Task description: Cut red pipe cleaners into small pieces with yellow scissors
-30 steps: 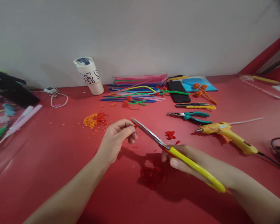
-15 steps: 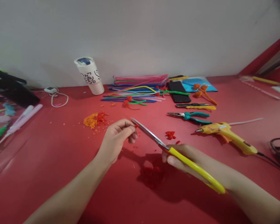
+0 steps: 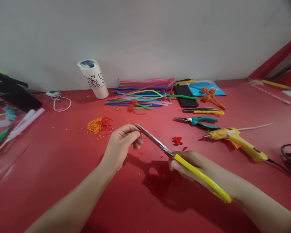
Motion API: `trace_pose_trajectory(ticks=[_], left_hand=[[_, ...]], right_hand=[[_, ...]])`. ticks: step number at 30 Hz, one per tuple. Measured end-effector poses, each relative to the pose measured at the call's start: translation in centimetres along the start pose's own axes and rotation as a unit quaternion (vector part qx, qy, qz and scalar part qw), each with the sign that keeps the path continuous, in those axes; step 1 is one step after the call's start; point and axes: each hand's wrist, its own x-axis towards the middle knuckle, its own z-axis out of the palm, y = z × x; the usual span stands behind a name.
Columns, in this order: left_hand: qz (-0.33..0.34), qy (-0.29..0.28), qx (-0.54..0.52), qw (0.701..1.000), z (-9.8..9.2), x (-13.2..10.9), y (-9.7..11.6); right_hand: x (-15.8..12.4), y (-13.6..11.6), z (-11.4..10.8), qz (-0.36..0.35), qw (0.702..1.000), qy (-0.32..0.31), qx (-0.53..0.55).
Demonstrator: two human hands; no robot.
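Between thumb and forefinger, my left hand [image 3: 122,142] pinches a small red fuzzy piece [image 3: 141,131], most of it hidden by the fingers. My right hand [image 3: 196,165] is closed round the yellow handles of a pair of scissors [image 3: 157,141]. Their blades point up and left, and the tips lie against or right beside the red piece. Below the scissors, a heap of red pieces [image 3: 157,183] lies in shadow on the red table. A smaller red pile [image 3: 177,140] sits right of the blades. Orange and red clippings [image 3: 95,125] are piled beyond my left hand.
Pliers [image 3: 196,120], a yellow glue gun [image 3: 237,139], a utility knife [image 3: 203,110] and a phone [image 3: 186,95] lie at the right. Coloured pipe cleaners [image 3: 140,94] are stacked at the back beside a white tumbler [image 3: 94,79]. A black bottle [image 3: 12,90] lies at the left.
The scissors and my right hand have shifted slightly left, bringing the blades closer over the red piece. My left hand stays in place.
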Motion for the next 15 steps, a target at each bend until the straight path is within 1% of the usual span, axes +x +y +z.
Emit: trace_pose_trajectory(ticks=[8, 15], left_hand=[[-0.003, -0.012, -0.012, 1.0, -0.07, 0.02, -0.23], [-0.005, -0.007, -0.012, 1.0, -0.08, 0.05, -0.29]], right_hand=[[-0.07, 0.08, 0.07, -0.014, 1.0, -0.003, 0.012], [0.0, 0.15, 0.1, -0.014, 1.0, -0.003, 0.014]])
